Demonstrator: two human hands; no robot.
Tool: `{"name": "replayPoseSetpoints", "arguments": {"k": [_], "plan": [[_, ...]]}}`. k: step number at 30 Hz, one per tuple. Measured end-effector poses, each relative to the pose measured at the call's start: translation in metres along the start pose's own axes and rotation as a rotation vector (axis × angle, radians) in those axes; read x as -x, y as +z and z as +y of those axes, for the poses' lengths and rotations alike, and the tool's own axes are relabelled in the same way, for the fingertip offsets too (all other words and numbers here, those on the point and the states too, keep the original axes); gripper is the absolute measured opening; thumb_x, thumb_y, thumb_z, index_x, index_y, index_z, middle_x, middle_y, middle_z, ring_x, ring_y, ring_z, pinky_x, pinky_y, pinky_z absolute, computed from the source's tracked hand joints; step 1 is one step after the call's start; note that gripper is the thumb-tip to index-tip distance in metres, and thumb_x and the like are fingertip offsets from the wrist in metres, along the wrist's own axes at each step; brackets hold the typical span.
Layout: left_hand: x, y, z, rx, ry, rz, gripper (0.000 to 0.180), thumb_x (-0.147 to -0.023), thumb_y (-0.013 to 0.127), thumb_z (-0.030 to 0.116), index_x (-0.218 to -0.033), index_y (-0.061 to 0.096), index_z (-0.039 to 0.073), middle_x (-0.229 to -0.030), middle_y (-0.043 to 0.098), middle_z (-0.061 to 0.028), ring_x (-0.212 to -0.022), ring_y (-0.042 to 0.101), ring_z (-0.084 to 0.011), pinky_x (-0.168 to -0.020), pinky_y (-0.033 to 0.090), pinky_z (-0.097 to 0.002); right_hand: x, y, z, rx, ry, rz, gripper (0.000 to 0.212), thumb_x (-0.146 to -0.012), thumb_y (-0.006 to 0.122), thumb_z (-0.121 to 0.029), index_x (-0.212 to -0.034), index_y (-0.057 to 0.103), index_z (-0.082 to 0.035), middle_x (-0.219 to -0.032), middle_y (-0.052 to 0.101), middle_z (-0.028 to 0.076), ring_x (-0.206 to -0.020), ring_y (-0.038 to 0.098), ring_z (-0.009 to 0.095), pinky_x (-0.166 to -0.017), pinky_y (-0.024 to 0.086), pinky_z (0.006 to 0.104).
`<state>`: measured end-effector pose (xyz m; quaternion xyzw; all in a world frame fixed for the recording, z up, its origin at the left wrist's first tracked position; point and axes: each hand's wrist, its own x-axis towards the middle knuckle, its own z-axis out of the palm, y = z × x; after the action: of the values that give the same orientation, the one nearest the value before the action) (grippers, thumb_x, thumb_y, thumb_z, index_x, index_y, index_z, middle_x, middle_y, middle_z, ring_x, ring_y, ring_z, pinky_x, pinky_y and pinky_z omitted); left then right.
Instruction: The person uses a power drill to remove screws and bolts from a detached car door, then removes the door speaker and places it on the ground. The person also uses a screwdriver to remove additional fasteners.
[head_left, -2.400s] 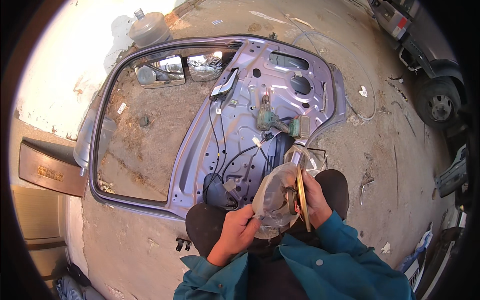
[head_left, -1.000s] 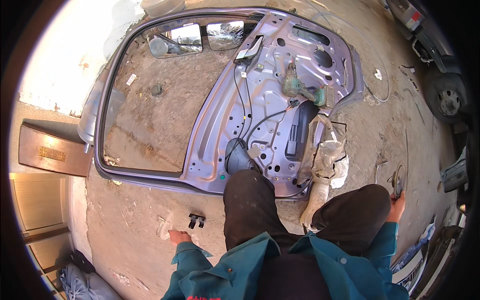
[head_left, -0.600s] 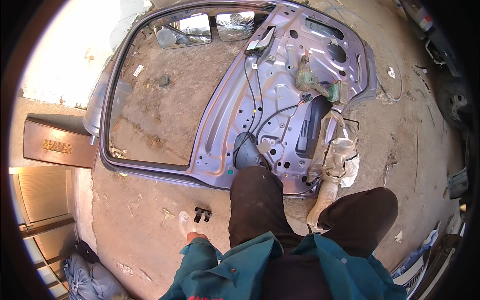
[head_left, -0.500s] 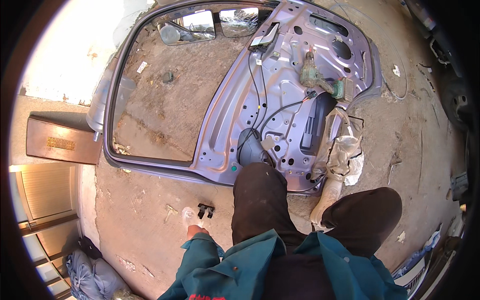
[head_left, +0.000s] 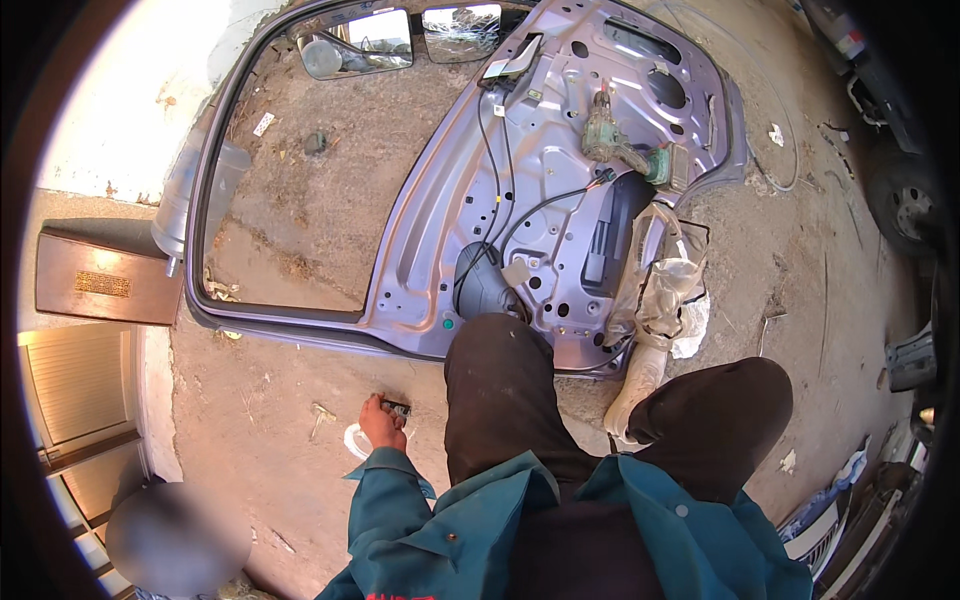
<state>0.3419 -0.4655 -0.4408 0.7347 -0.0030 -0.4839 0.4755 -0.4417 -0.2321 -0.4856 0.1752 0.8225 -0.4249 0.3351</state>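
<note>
My left hand (head_left: 382, 424) reaches down to the floor in front of my left knee, its fingers closed round a small black two-pronged part (head_left: 398, 408), which they partly cover. Beside the wrist lies a white ring-shaped thing (head_left: 354, 442). A little farther left is a small pale scrap (head_left: 321, 416). Ahead of my knees lies a purple car door (head_left: 420, 290), its inner side up and its window frame to the left. A grey mirror housing (head_left: 484, 280) with black cables rests on its near part. My right hand is out of view.
A green cordless drill (head_left: 610, 138) and a clear plastic bag (head_left: 665, 300) lie on the door. Mirror glasses (head_left: 375, 42) lie at the far edge. A brown box (head_left: 100, 275) and a plastic bottle (head_left: 173, 215) are left; a car wheel (head_left: 908, 208) is right.
My left hand has moved forward and closed on the black part, which lay free on the floor. The view has shifted slightly, so the door appears farther left.
</note>
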Motion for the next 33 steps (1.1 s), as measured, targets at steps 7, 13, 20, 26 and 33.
{"name": "replayPoseSetpoints", "arguments": {"k": [7,13,20,26,33], "plan": [[-0.017,0.074,0.043,-0.425,0.778,-0.107,0.024,-0.113,0.061,0.023,-0.103,0.069,0.004,-0.075,0.053,0.0042,-0.063,0.048,-0.0082,-0.055,0.037,-0.0296,0.043,-0.010,-0.158,-0.213,-0.492,-0.196,0.025,-0.114,0.062,-0.025,-0.124,0.073,-0.004,-0.100,0.073,0.004,-0.084,0.067,0.012,-0.073,0.055,0.0273],[-0.014,0.188,0.060,-0.719,1.236,-0.066,0.023,-0.112,0.059,0.023,-0.103,0.070,0.005,-0.085,0.071,-0.0154,-0.074,0.070,-0.0322,-0.067,0.051,-0.0438,0.340,0.059,-0.293,-0.052,-1.233,-0.831,0.025,-0.111,0.068,-0.027,-0.115,0.072,-0.003,-0.092,0.066,0.004,-0.078,0.059,0.011,-0.069,0.048,0.0304],[-0.042,0.191,0.024,-1.075,1.367,0.113,0.023,-0.111,0.058,0.031,-0.108,0.071,0.012,-0.089,0.076,-0.0156,-0.078,0.073,-0.0403,-0.066,0.055,-0.0518,0.474,0.133,-0.291,0.085,-1.149,-2.319,0.026,-0.099,0.081,-0.024,-0.106,0.083,0.001,-0.097,0.077,0.013,-0.075,0.073,0.022,-0.064,0.056,0.0306],[-0.035,0.197,0.027,-1.111,1.362,0.140,0.020,-0.110,0.059,0.029,-0.109,0.071,0.013,-0.089,0.076,-0.0150,-0.078,0.073,-0.0395,-0.066,0.055,-0.0517,0.506,0.188,-0.274,-0.212,-0.842,-2.573,0.020,-0.107,0.065,-0.014,-0.103,0.083,-0.008,-0.095,0.074,0.012,-0.066,0.064,0.016,-0.056,0.041,0.0275],[-0.030,0.196,0.029,-1.116,1.307,0.124,0.019,-0.110,0.059,0.028,-0.110,0.070,0.012,-0.094,0.077,-0.0141,-0.083,0.074,-0.0389,-0.069,0.055,-0.0512,0.520,0.193,-0.262,-0.338,-0.640,-2.548,0.019,-0.108,0.065,-0.014,-0.112,0.084,-0.016,-0.090,0.070,0.008,-0.066,0.064,0.018,-0.055,0.038,0.0292]]}}
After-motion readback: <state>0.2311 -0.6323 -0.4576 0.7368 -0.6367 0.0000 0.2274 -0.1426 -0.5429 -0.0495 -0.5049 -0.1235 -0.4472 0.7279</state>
